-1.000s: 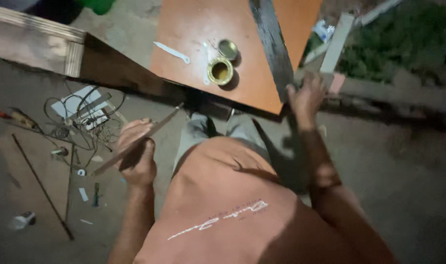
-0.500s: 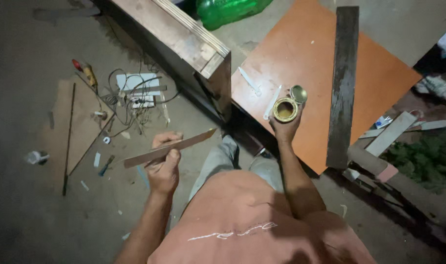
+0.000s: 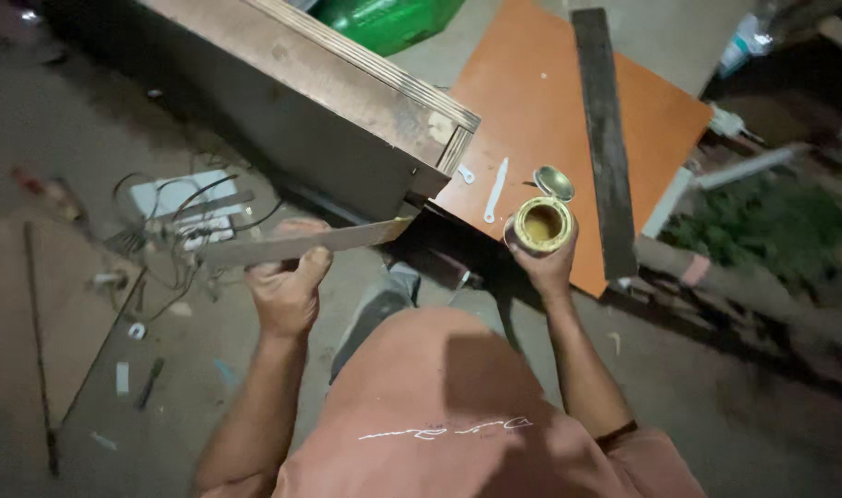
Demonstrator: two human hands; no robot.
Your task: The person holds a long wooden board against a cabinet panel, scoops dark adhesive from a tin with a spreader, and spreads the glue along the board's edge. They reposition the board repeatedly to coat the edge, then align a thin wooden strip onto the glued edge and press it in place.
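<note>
Left of the orange board (image 3: 541, 101), the left hand (image 3: 287, 290) is clamped on one thin wood strip (image 3: 296, 244), while the right hand (image 3: 545, 263), at the board's near edge, grips one open tin of yellowish glue (image 3: 541, 224), which could spill if tilted.
</note>
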